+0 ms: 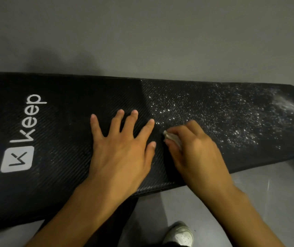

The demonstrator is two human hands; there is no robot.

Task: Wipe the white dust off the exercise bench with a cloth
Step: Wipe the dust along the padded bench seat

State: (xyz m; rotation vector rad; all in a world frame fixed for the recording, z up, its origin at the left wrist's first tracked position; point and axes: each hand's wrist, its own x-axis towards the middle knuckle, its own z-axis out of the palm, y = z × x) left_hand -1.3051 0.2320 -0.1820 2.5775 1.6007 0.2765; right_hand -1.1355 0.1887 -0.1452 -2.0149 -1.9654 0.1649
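A long black padded exercise bench (62,122) with a woven, ribbed surface and a white "Keep" logo (23,136) stands on a grey floor (258,184). White dust specks (223,113) cover its right half, smeared thicker at the far right end. The left hand (121,148) rests flat mid-bench with its fingers spread. Just beside it, the right hand (192,150) holds a small pale cloth (172,138) against the surface.

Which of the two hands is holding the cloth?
The right hand: its fingers curl round the pale cloth at the edge of the white dust. The left hand lies flat, fingers spread, on the bench.
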